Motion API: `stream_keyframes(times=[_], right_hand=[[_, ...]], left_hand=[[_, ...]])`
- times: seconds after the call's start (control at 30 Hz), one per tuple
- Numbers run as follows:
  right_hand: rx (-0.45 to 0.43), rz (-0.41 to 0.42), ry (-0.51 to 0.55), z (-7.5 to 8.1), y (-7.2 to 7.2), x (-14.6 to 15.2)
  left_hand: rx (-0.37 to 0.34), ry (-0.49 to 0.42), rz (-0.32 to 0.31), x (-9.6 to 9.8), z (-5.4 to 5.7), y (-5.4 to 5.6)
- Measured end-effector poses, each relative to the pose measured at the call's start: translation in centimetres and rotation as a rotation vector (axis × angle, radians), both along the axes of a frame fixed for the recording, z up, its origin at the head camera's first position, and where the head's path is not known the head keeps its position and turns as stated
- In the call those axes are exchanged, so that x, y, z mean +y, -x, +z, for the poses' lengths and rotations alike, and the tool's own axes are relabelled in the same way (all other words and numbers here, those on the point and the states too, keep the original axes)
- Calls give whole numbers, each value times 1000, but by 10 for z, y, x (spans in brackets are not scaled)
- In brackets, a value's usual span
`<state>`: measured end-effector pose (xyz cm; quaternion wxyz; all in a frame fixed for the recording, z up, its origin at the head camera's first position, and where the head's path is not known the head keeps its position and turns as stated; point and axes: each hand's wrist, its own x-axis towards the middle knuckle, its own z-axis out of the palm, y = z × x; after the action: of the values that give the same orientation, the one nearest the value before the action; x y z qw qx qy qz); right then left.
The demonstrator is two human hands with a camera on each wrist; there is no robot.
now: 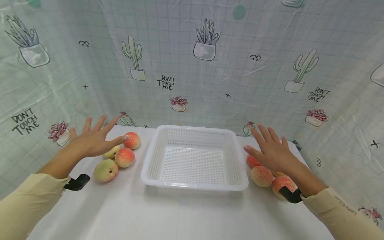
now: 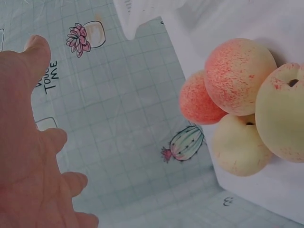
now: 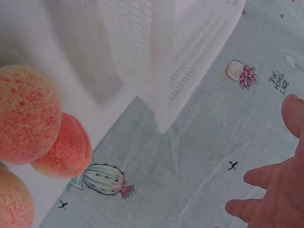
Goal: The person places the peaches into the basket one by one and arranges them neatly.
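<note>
My left hand hovers with spread fingers above a group of peaches left of the basket. There, two red-speckled peaches lie beside a large pale green one and a smaller yellowish one. On the other side my right hand, fingers also spread, is held over a second group, partly hiding it. Among these are an orange-pink peach, a redder one and another near the wrist. Neither hand holds anything. Between the groups stands a white perforated plastic basket with nothing inside.
All of this is on a white table. A pale checked curtain printed with cacti hangs behind the table and along both sides. A black strap piece sits at the left wrist, and a similar one at the right.
</note>
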<state>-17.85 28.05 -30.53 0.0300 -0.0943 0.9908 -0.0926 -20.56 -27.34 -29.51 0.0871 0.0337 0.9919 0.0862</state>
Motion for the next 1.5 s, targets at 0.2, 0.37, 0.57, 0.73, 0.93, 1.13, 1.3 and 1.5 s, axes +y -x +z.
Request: stream_keyframes(times=[0.2, 0.37, 0.57, 0.73, 0.93, 1.13, 1.3, 1.5], right_hand=[[-1, -9, 3, -2, -4, 8], [-5, -23, -1, -3, -7, 13], [-10, -39, 11, -6, -11, 19], [-17, -48, 13, -10, -13, 25], [-11, -65, -15, -17, -14, 30], [2, -61, -33, -24, -18, 34], [-7, -71, -22, -30, -18, 36], [-41, -102, -4, -35, -21, 44]], left_hand=[[-7, -16, 4, -2, -3, -1], [-11, -22, -4, 0, -6, 0], [-12, -15, -23, 4, -12, 2], [-9, -18, -25, 7, -16, 2], [-2, -23, -34, 10, -20, 2], [-11, -25, -33, 14, -26, 3], [-9, -24, -37, 17, -31, 6], [-3, -47, -61, 28, -32, 11]])
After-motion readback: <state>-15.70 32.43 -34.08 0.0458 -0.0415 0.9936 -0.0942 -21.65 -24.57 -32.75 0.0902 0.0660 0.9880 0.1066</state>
